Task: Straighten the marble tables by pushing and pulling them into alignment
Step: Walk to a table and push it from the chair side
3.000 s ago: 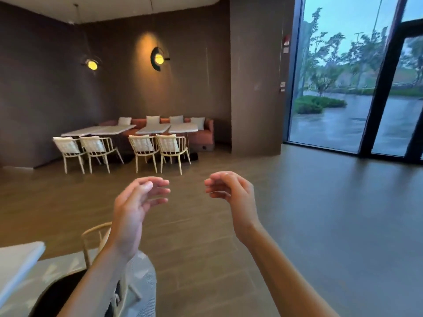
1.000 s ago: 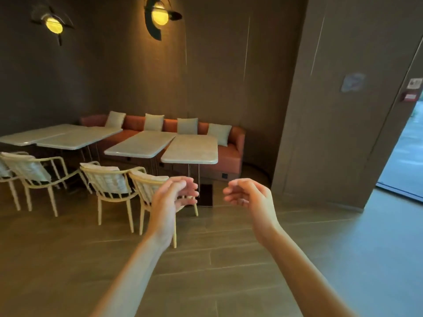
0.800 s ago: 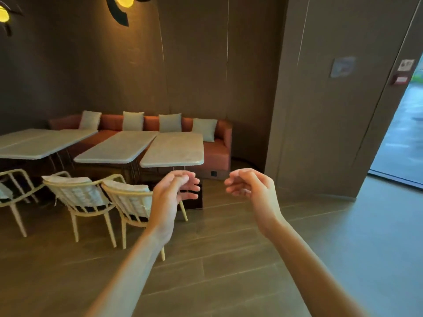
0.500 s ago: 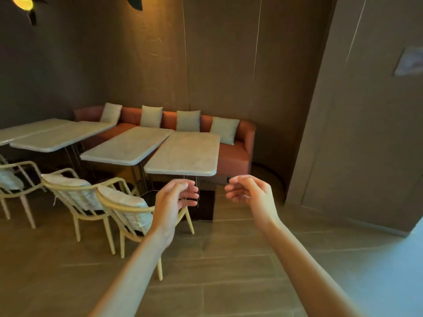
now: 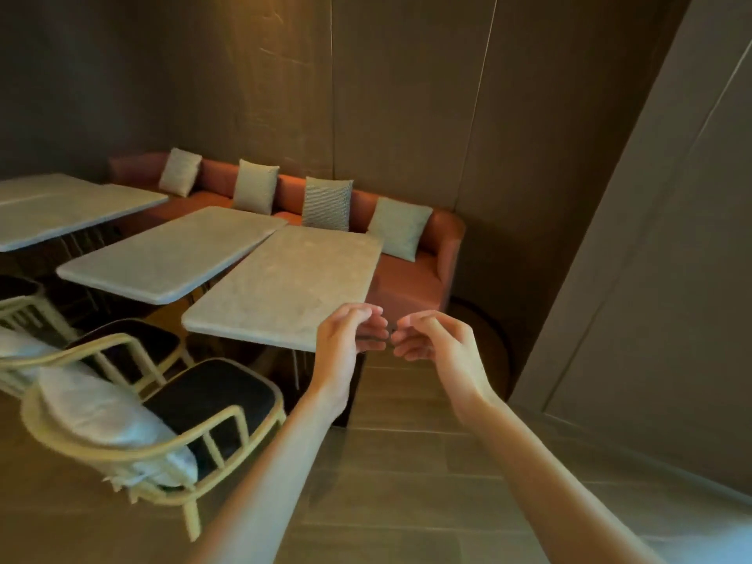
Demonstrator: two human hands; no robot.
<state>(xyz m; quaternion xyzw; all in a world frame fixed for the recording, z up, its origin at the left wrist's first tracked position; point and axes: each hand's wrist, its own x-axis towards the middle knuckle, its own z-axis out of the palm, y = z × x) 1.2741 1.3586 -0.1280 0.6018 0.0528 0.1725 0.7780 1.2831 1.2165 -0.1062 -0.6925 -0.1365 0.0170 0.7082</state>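
Fingers of both hands are being held loosely curled, grasping nothing; the nearest marble table is best gripped at its near corner and pushed squarely.

We see a long orange sofa against the dark wall. Four pale cushions lean on its back. Near us, cream chairs with black seats stand on the wooden floor. A white pillow lies on the closest chair.
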